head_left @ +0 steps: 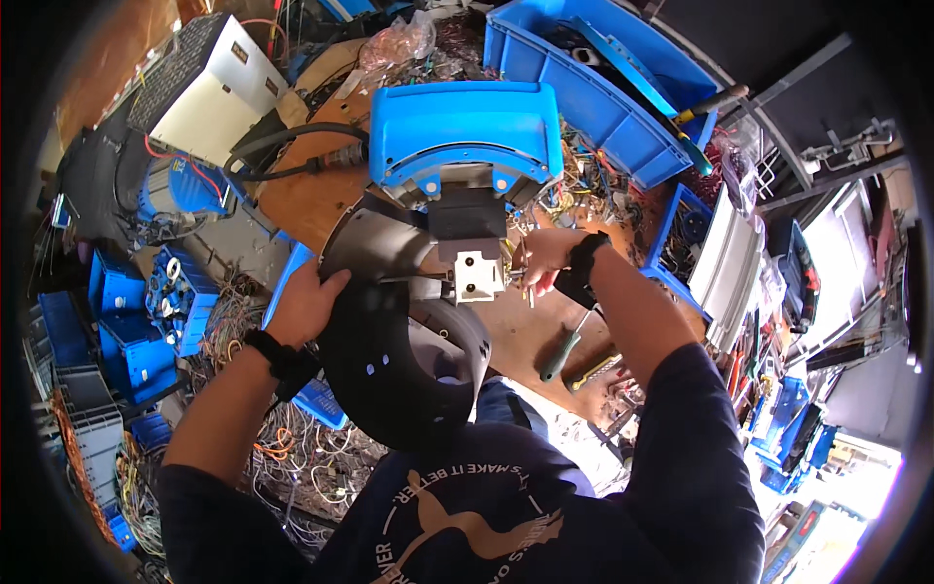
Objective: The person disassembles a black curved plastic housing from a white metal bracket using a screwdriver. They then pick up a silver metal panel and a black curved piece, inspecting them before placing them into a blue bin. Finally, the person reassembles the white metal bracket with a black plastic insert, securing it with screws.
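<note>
I press my left hand (304, 304) flat on the near side of the big dark curved cover (404, 336) so it can't wobble. Just past the cover, at its white block (479, 274), my right hand (547, 261) pinches a small metal tool; I go slow and straight

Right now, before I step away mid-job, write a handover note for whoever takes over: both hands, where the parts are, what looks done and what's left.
Left hand: open, palm braced on the left edge of the dark grey curved plastic housing, which sits in the lap.
Right hand: closed on a thin tool; what it is cannot be told. It works beside the small cream plastic block at the housing's top.
Blue plastic shell sits just beyond, on the wooden bench.
Green-handled screwdriver lies on the bench under the right forearm.
Done: cannot tell. Left: the block remains on the housing.
</note>
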Motion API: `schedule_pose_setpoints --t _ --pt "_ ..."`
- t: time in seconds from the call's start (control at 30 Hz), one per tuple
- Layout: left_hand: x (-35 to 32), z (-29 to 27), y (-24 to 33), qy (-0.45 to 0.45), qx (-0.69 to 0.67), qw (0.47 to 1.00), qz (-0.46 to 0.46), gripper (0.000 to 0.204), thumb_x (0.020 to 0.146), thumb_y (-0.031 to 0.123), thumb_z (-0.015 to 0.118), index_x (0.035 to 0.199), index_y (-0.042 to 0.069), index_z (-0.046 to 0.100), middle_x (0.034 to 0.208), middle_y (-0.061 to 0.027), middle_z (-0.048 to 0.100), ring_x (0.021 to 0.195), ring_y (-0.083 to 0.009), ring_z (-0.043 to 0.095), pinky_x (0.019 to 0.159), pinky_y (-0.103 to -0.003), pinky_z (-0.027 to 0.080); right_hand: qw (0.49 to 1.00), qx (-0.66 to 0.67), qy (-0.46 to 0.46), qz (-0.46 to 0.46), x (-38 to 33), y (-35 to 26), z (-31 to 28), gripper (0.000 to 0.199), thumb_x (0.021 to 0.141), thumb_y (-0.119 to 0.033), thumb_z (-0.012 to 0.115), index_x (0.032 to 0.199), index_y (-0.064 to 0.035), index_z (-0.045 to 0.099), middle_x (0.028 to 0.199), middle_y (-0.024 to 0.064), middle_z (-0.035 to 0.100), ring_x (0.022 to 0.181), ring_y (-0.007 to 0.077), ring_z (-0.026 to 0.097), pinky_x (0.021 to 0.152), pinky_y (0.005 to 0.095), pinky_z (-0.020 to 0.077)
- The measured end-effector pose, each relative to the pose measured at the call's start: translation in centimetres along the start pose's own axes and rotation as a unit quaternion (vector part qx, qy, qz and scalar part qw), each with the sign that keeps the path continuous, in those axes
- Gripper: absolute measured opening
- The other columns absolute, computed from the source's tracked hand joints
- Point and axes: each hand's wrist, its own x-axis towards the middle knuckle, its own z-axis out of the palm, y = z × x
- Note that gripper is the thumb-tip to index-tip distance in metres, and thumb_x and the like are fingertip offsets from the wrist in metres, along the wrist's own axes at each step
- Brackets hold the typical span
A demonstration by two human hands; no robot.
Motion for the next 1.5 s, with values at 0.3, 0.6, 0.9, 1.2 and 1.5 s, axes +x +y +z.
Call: schedule_pose_setpoints --t 0.3,0.6,0.9,1.2,1.5 --pt "-0.4 -0.1 0.2 -0.004 -0.010 1.000 -0.020 0.037 0.086 0.021 0.055 0.115 -0.003 0.052 0.104 -0.0228 0.062 0.099 -0.0365 0.058 0.086 -0.039 0.044 0.998 0.012 -0.044 -0.051 1.3 1.4 0.4 0.015 0.074 -0.007 0.066 0.086 0.0009 0.063 0.074 0.0093 0.065 0.064 0.0158 0.066 0.058 0.0268 0.0557" --pt "-0.7 -0.1 0.8 -0.008 -0.021 1.000 -0.016 0.036 0.086 0.020 0.055 0.113 -0.004 0.053 0.103 -0.0241 0.062 0.097 -0.0376 0.058 0.085 -0.040 0.044 0.841 -0.350 0.270 -0.312 1.0 4.5 3.6 0.034 0.070 -0.003 0.057 0.104 -0.0068 0.057 0.083 0.0095 0.060 0.078 0.0314 0.060 0.064 0.0390 0.0488" --pt "-0.5 0.1 0.7 -0.008 -0.025 0.999 -0.023 0.035 0.087 0.021 0.054 0.112 -0.004 0.054 0.100 -0.0231 0.063 0.095 -0.0356 0.060 0.083 -0.039 0.045 0.803 -0.194 0.511 -0.237 0.4 2.7 7.7 0.053 0.067 -0.007 0.070 0.115 -0.0059 0.050 0.096 0.0100 0.053 0.082 0.0347 0.058 0.067 0.0411 0.0493" --pt "-0.6 0.0 0.7 -0.003 -0.008 1.000 -0.005 0.035 0.087 0.022 0.054 0.112 -0.004 0.055 0.099 -0.0179 0.064 0.091 -0.0275 0.062 0.082 -0.036 0.046 0.814 0.529 0.225 -0.082 1.0 4.1 5.3 0.018 0.087 -0.012 0.054 0.098 0.0022 0.055 0.081 0.0140 0.062 0.073 0.0271 0.067 0.061 0.0317 0.0565" --pt "-0.5 0.0 0.6 -0.007 -0.023 1.000 -0.019 0.035 0.087 0.021 0.055 0.112 -0.004 0.054 0.098 -0.0181 0.064 0.090 -0.0275 0.062 0.081 -0.036 0.046 0.870 0.490 0.024 -0.051 1.2 4.7 5.3 0.016 0.088 -0.020 0.055 0.088 -0.0046 0.053 0.070 0.0061 0.055 0.051 0.0157 0.050 0.045 0.0293 0.0399"
